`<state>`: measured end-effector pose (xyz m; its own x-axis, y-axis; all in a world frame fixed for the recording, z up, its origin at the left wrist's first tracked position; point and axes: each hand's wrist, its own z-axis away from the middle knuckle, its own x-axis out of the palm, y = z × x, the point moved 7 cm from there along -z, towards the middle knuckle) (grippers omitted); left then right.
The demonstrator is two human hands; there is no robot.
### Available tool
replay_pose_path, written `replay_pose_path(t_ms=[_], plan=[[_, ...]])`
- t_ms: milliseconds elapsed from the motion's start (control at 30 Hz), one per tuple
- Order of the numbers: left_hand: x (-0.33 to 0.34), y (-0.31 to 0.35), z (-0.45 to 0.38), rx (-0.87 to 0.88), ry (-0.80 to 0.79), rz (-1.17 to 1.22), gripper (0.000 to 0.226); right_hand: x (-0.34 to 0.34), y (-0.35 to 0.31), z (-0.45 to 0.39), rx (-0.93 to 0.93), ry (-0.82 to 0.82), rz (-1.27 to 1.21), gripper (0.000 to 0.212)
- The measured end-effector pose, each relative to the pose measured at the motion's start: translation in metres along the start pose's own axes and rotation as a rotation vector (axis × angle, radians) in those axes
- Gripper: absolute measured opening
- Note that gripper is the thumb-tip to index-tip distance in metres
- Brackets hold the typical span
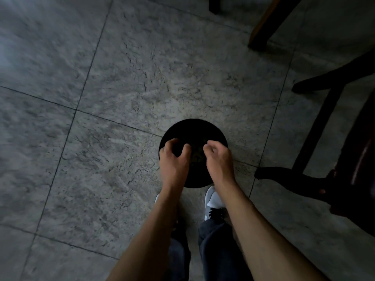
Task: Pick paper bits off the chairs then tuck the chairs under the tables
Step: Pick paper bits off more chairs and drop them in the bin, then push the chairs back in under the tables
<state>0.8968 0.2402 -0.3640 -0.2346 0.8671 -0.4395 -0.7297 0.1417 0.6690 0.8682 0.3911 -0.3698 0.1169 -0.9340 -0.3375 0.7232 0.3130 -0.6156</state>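
A round black object (192, 128) stands on the floor just ahead of my feet. It is too dark to tell whether it is a bin or a stool seat, and faint speckled bits (197, 154) show at its middle. Both my hands hover over it. My left hand (174, 157) has its fingers curled and spread, with nothing visible in them. My right hand (218, 157) has its fingertips bunched and pointing down, and what they hold, if anything, is hidden. A dark wooden chair (359, 171) stands at the right edge, its legs splayed on the floor.
Grey marble floor tiles (121, 78) fill most of the view. A brown wooden leg (265, 23) stands at the top right, and another dark leg (214, 5) at the top edge. My grey-and-white shoes (212, 199) and dark trousers are below the hands.
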Motion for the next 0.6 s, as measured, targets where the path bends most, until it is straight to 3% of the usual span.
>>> replay_pose_path(t_ms=[233,400,600], plan=[[-0.069,0.121,0.057,0.369,0.003,-0.361,0.053,-0.049,-0.113,0.082,-0.36,0.028,0.434,0.046],[-0.124,0.223,0.123,0.62,0.125,-0.627,0.059,-0.104,-0.214,0.162,-0.616,0.147,0.71,0.052],[-0.185,0.343,0.214,0.799,0.238,-0.665,0.056,-0.159,-0.316,0.274,-0.796,0.219,0.905,0.061]])
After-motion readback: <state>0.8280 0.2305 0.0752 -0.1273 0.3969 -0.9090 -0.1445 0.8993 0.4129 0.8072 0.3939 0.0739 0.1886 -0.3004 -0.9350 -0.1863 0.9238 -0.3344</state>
